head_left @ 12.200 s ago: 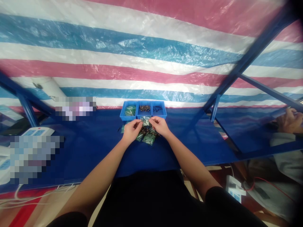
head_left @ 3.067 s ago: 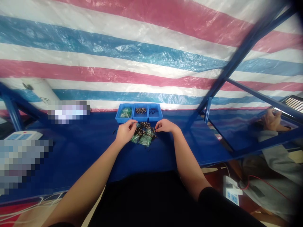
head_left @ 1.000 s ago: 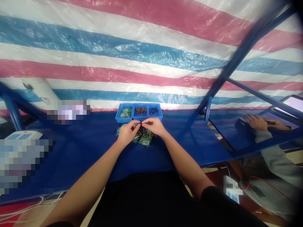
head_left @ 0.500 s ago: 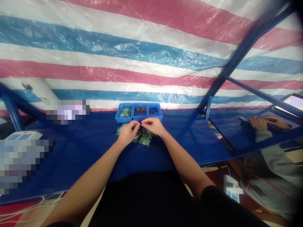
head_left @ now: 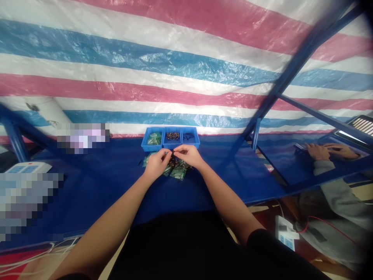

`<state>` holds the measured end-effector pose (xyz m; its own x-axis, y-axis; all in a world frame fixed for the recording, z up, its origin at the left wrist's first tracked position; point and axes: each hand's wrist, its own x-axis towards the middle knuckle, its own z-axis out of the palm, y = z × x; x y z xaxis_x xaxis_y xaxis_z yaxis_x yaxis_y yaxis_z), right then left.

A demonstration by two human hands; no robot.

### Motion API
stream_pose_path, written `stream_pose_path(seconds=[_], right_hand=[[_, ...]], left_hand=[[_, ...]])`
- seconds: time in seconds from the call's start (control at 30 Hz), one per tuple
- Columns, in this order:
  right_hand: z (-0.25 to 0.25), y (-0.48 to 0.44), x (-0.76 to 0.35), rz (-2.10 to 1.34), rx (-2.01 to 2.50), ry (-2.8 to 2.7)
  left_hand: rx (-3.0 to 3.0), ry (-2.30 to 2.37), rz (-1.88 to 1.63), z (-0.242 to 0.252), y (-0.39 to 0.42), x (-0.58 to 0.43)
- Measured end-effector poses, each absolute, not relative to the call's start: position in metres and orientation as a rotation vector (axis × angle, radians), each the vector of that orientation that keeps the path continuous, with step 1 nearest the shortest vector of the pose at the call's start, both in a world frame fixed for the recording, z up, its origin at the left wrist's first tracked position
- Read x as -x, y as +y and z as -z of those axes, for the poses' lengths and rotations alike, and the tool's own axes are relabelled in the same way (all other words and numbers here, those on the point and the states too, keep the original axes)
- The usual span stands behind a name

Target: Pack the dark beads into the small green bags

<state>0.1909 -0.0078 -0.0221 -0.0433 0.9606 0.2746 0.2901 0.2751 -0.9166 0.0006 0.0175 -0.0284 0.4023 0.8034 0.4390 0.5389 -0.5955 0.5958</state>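
Observation:
My left hand (head_left: 155, 164) and my right hand (head_left: 188, 155) meet above a small heap of green plastic bags (head_left: 177, 173) and dark small parts on the blue table cover (head_left: 101, 182). Both hands are pinched together on something tiny between their fingertips; it is too small to name. Just behind them stands a row of three blue bins (head_left: 170, 138): the left one holds green bags, the middle one brownish small parts, the right one dark parts.
A striped red, white and blue tarp (head_left: 175, 66) hangs behind the table. Blue metal frame bars (head_left: 274, 97) slant across the right. Another person's hands (head_left: 323, 151) rest on a keyboard at the far right. A white device (head_left: 26, 168) sits at left.
Three seconds ago my hands were apart at either side of the heap; they have come together at its middle. In the last second they barely moved. The other person's hands shifted on the right.

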Motion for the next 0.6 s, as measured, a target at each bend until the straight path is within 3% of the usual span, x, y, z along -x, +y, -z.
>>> stream_pose_path(seconds=[0.6], right_hand=[[0.0225,-0.0095,-0.1902,-0.827,1.208,-1.546]], left_hand=[[-2.302,1.143,-1.012,0.0308,0.0186,-0.0004]])
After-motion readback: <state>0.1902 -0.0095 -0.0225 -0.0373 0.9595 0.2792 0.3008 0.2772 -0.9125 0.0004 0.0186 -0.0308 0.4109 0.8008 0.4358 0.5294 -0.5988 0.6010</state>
